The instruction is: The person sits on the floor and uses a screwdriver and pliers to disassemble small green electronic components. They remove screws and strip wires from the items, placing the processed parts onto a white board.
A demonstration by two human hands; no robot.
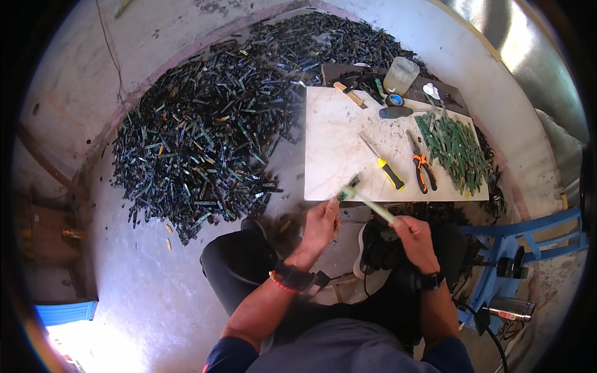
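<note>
At the front edge of a pale board (329,149), my left hand (322,222) pinches a small dark green circuit board strip (354,181). My right hand (415,241) is closed round the handle of a pale green brush-like tool (376,209). Its wider head lies across the strip, close to my left fingertips; whether it has bristles is too small to tell. Just beyond, on the board, are a yellow-and-black screwdriver (391,173) and orange-handled pliers (423,169). A heap of green circuit board strips (457,149) covers the board's right side.
A huge pile of dark strips (205,137) spreads over the floor at left and behind. Along the board's far side stand a cloudy plastic container (401,76), a tape roll (394,99) and another screwdriver (396,112). A blue chair (504,267) and metal flask (511,309) are at right.
</note>
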